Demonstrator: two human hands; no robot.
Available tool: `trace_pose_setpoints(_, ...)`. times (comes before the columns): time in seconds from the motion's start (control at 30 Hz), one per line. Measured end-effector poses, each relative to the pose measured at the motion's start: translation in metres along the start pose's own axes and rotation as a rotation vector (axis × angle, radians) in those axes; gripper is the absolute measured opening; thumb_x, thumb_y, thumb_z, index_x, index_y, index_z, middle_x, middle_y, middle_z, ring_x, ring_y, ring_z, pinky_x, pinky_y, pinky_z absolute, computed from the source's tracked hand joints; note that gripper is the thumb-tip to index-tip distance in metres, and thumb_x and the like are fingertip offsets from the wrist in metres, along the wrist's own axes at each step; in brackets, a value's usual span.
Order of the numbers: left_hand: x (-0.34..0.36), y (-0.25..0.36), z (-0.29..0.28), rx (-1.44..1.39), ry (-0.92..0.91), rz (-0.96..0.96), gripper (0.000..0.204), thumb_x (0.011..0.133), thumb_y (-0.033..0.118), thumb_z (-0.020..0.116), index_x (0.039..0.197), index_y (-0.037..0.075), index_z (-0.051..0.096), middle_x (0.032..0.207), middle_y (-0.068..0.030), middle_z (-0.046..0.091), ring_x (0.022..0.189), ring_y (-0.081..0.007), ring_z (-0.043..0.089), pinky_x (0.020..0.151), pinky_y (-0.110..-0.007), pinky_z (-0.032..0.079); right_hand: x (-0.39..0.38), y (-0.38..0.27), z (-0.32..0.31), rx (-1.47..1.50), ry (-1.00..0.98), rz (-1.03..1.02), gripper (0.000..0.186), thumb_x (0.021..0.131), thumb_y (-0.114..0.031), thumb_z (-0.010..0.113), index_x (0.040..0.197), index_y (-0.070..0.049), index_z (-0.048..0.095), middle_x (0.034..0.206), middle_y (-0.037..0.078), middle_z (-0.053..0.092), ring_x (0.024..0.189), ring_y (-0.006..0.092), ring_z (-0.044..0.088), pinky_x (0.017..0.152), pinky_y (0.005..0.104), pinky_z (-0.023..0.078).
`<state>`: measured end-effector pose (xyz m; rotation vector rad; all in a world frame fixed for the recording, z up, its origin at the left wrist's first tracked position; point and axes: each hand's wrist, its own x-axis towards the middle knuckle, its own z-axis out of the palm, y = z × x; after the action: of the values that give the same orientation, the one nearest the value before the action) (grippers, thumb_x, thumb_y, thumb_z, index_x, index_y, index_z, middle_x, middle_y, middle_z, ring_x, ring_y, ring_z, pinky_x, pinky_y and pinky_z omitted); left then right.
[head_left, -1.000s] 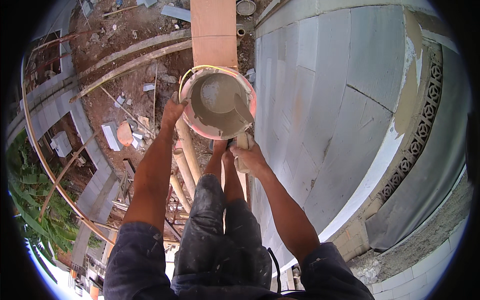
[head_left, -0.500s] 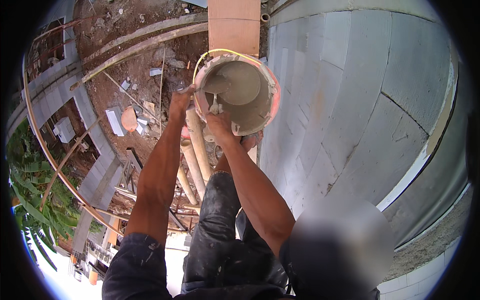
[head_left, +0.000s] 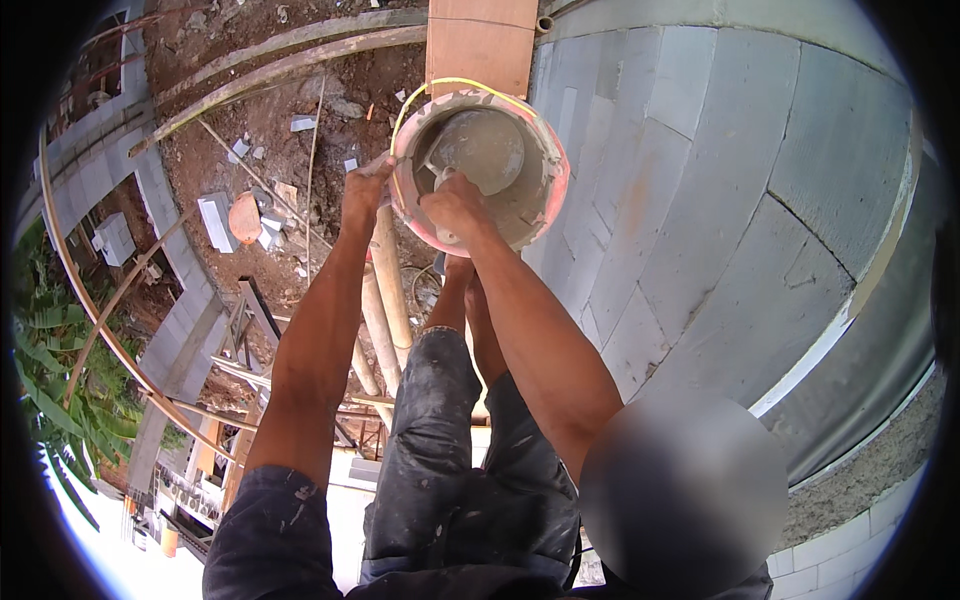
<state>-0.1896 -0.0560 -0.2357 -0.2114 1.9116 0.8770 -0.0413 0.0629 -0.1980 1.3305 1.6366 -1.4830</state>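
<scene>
A red bucket (head_left: 559, 180), crusted with dried mortar, holds wet grey mortar (head_left: 485, 150). Its yellow handle (head_left: 470, 83) lies over toward the far rim. My left hand (head_left: 368, 190) grips the bucket's left rim, fingers closed. Inside the mouth, my right hand (head_left: 457, 205) is closed round the handle of a trowel (head_left: 431, 166). Only the trowel's neck and a bit of handle show; its blade is hidden in the mortar or by the bucket wall. My feet are mostly hidden beneath the bucket.
A grey block wall (head_left: 690, 210) rises close on my right. A plank (head_left: 480, 45) extends beyond the bucket. Bamboo poles (head_left: 388, 270) stand below to the left, above rubble-strewn ground with white block pieces (head_left: 217, 222). A long curved pole (head_left: 85, 300) runs at far left.
My right hand has moved up and slightly right, deeper over the bucket; the trowel blade, visible before, is now out of sight. The bucket has shifted slightly up in view.
</scene>
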Motion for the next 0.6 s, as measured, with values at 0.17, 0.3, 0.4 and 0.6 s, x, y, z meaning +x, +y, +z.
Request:
trace_pose_setpoints(0.17,0.002,-0.020,0.003,0.059,0.085,0.095,0.047,0.085,0.038,0.075,0.114,0.003,0.070,0.089,-0.0080,0.070,0.080,-0.0147,0.065,0.072,-0.030,0.053,-0.042,0.039,-0.031,-0.546,-0.228,-0.029,0.050,0.078,-0.027,0.064,0.119,0.001,0.056,0.105,0.024,0.068,0.101,0.0373,0.066,0.087,0.0427,0.053)
trace_pose_setpoints(0.3,-0.037,0.001,0.016,-0.184,-0.014,-0.023,0.051,0.083,0.036,0.076,0.125,0.008,0.065,0.097,-0.0058,0.069,0.084,-0.0128,0.064,0.075,-0.031,0.053,-0.071,0.045,-0.089,-0.517,-0.300,-0.003,0.048,0.081,-0.026,0.061,0.120,0.002,0.058,0.108,0.022,0.068,0.106,0.0321,0.066,0.089,0.0433,0.053)
trace_pose_setpoints(0.4,-0.039,-0.022,0.008,-0.120,-0.101,-0.102,0.049,0.084,0.034,0.076,0.122,0.006,0.064,0.098,-0.0045,0.068,0.082,-0.0140,0.065,0.074,-0.032,0.055,-0.081,0.066,-0.093,-0.588,-0.320,0.060,0.050,0.081,-0.028,0.063,0.120,0.003,0.057,0.103,0.020,0.069,0.102,0.0336,0.067,0.086,0.0429,0.053)
trace_pose_setpoints(0.6,-0.054,-0.040,0.027,-0.086,-0.092,0.300,0.031,0.084,0.018,0.073,0.109,0.002,0.064,0.090,-0.0021,0.064,0.081,-0.0112,0.055,0.073,-0.028,0.046,-0.104,0.011,-0.118,-0.867,-0.123,-0.148,0.053,0.089,-0.023,0.058,0.136,-0.001,0.047,0.109,0.021,0.062,0.098,0.0373,0.066,0.078,0.0425,0.056)
